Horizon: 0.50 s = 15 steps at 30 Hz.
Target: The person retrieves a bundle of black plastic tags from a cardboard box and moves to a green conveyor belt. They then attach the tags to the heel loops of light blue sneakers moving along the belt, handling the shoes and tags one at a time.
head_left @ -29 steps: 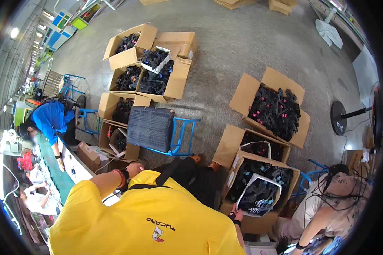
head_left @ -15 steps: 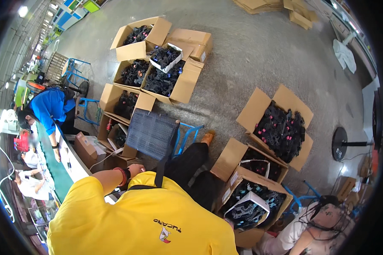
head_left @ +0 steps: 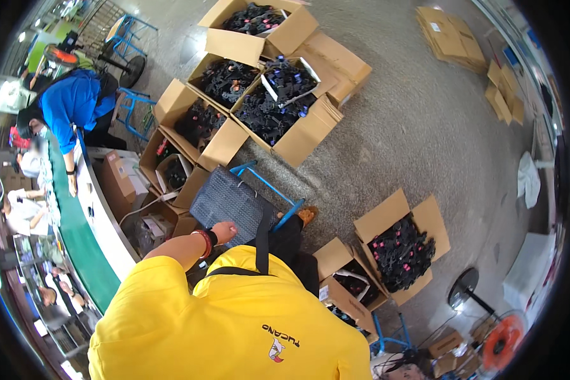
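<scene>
My left hand [head_left: 223, 232], with a red bracelet and a black band at the wrist, hangs over a stool's dark woven seat [head_left: 212, 206]. Its fingers look loosely curled, and no object shows in them; whether it touches the seat I cannot tell. My right hand is out of sight. Beyond the stool stands an open carton [head_left: 278, 120] full of black plastic clips or hooks, a white box [head_left: 291, 82] of similar pieces resting on top. To my right is another open carton [head_left: 402, 253] of black pieces with pink bits.
At the left a person in blue [head_left: 76, 104] leans over a green-topped bench [head_left: 85, 231]. Flattened cartons [head_left: 449, 35] lie at the far right. A fan stand [head_left: 465, 285] and an orange fan [head_left: 503, 342] are at the lower right. Blue stool legs [head_left: 291, 209] stick out near my foot.
My view has swung to the right and my body has shifted. My left hand has moved from beside my chest out over the stool seat. The white box at lower right is now mostly hidden.
</scene>
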{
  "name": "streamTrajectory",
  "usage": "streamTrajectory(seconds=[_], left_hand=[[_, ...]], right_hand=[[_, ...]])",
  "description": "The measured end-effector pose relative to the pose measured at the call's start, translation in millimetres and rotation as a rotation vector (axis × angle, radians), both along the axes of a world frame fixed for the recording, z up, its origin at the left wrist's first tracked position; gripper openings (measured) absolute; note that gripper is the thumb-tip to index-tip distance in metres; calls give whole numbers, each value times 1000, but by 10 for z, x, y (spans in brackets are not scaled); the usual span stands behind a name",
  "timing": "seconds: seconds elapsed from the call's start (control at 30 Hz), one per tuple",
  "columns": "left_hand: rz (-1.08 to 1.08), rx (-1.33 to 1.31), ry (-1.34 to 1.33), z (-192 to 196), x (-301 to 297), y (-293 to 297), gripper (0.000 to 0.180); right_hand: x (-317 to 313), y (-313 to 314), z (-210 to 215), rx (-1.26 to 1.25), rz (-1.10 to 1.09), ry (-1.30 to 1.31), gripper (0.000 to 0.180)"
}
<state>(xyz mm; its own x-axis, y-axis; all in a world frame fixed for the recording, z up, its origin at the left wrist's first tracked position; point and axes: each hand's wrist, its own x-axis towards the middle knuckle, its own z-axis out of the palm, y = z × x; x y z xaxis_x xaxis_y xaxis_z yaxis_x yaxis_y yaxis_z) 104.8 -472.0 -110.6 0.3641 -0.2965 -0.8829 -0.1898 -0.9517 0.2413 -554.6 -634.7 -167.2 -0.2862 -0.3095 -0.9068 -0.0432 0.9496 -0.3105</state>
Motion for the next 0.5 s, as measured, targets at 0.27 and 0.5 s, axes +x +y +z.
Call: streamTrajectory(seconds=[0.27, 0.5], left_hand=[[235, 73, -54, -167, -33, 147, 30], [535, -98, 424, 0, -246, -908, 55]], right_hand=[[93, -1286, 379, 56, 287, 16, 28], [872, -2588, 295, 129, 748, 43, 22]])
